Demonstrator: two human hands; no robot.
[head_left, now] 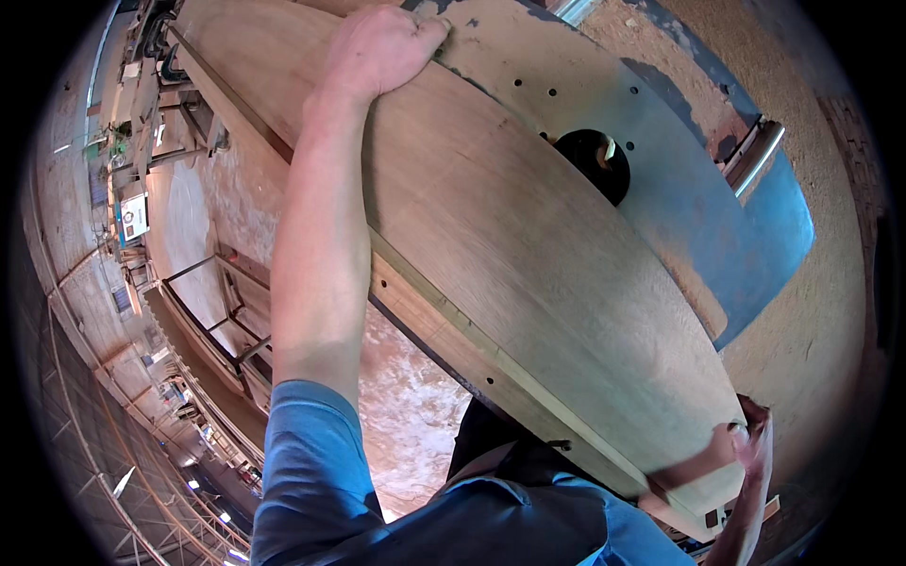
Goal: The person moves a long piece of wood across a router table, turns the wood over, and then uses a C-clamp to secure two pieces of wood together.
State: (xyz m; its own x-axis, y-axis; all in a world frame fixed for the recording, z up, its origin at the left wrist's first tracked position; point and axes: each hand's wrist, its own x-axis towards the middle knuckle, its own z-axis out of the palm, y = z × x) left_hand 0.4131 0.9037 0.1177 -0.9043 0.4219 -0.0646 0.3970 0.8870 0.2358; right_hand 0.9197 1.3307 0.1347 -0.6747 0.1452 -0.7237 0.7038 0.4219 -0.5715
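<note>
A long, curved wooden panel [528, 226] lies at a slant across the view, from the upper left to the lower right. My left hand [382, 47] is at its far edge, fingers curled and partly hidden, the thumb side toward the metal plate. At the panel's lower right end, my right hand [752, 439] grips the edge with the thumb on top; its other fingers are mostly out of sight. Along the near side runs a pale wooden rail [444, 330] with several small dark holes. Beyond the panel sits a worn blue-grey metal plate [661, 212] with a large round hole.
A shiny metal bar [760, 158] sticks out beside the plate, over a brown dusty surface [802, 311]. To the left stand a dark metal frame [247, 325] and dark clamps [170, 64]. A pale, scuffed floor [411, 406] shows below the rail.
</note>
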